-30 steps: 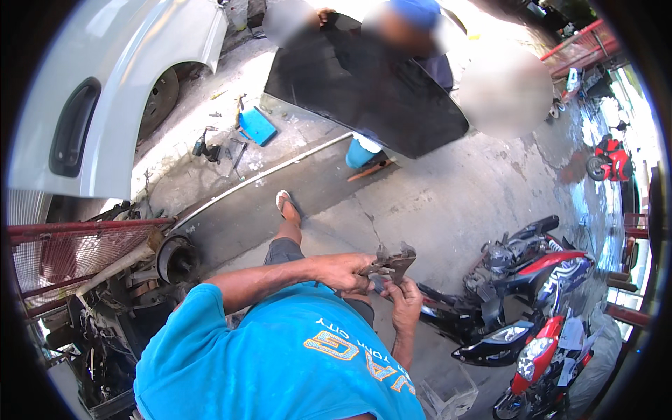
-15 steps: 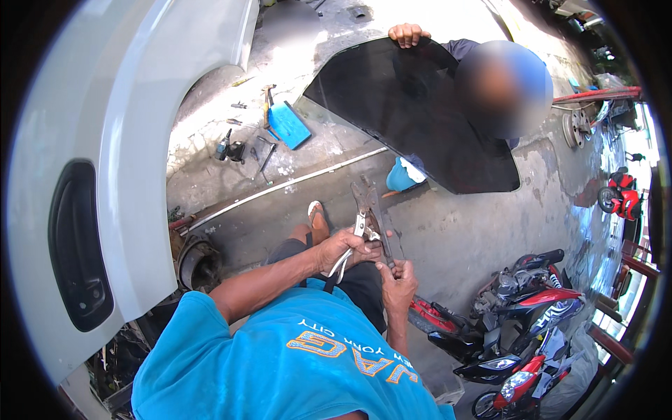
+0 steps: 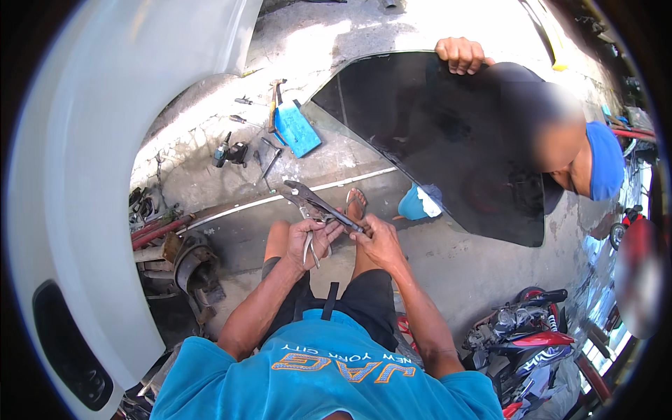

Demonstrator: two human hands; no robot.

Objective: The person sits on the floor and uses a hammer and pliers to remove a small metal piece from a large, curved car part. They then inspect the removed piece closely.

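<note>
We locate the long, narrow, dark metal bar in front of the body, above the concrete floor and held between both hands; clock positions below are taken from it. Just beside it we find the plier-like metal tool with slim silver handles; we cannot tell whether the two are joined.

The left hand is closed around the silver handles, whose ends project below the palm. The right hand is clamped on the near end of the bar, with thumb and fingers together.

At 12 o'clock we note a flat, rectangular blue plastic item, touching a hammer with a yellowish-brown handle. At 10 o'clock lies a dark handheld power tool. At 3 o'clock stands a light-blue bucket. At 2 o'clock we see a large, angular, glossy black panel; a co-worker's hand grips its upper edge. At 9 o'clock is a white vehicle body; at 4 o'clock, a red-and-black motorcycle.
</note>
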